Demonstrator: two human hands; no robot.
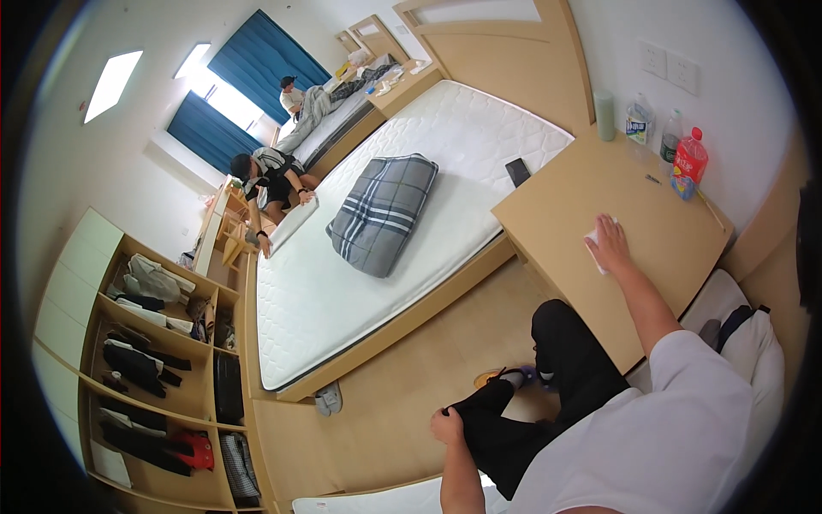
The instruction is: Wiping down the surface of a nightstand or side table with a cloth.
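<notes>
My right hand (611, 245) lies flat on a white cloth or tissue (596, 238), pressing it against the top of a light wood bedside table (565, 193). Part of the cloth is hidden under the palm and fingers. Down at my knee, my left hand (447, 425) is curled on the fabric of my black trousers (491, 421). Behind the right hand, towards the wall, stand a green cylindrical container (603, 115), clear plastic bottles (639, 125) and a red-labelled bottle (689, 156). A small dark stick-like item (653, 180) and a thin pencil-like stick (711, 211) lie on the tabletop.
A white mattress (308, 321) bears a folded plaid blanket (385, 215) and a black phone (517, 172). At its far edge, a person (276, 177) leans with both hands on it; another person (292, 99) sits farther back. Open shelves (212, 385) hold clothes. Grey slippers (329, 398) lie on the floor.
</notes>
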